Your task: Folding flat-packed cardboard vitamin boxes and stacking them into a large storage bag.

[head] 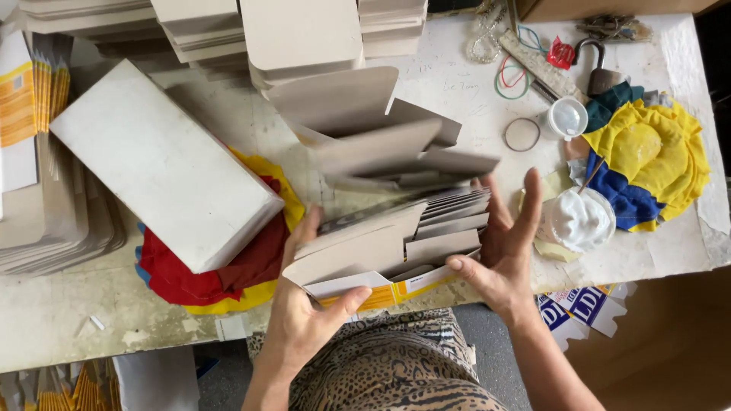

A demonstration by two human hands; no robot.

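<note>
Nearest, two hands on one fanned stack of flat cartons (396,243), at the surface's (68,312) near edge, partly overhanging it. Left hand (304,304) pinching the stack's near left corner, thumb on top, fingers up its left side. Right hand (502,255) spread, fingers splayed against the stack's right side, thumb at the yellow-striped bottom edge. Roughly eight to ten cartons in the fan; exact count hard to tell.

Left of the stack, one white box (164,164) lying tilted on a red-and-yellow cloth (221,278), its near corner just beside the left hand. Little open room there.

Right of the stack, one white wad (580,219) in a small dish, close to the right fingertips; beyond it one yellow-and-blue cloth pile (647,164). Bare surface only in a narrow strip between.

Behind the stack, a few loose cartons (381,129) half unfolded, overlapping. Right of these, one ring (522,134), one small white cup (568,117), a couple of rubber bands (512,80).

Farthest, four or so piles of flat cartons (297,34) along the far edge; more fanned flats (46,205) at far left.
</note>
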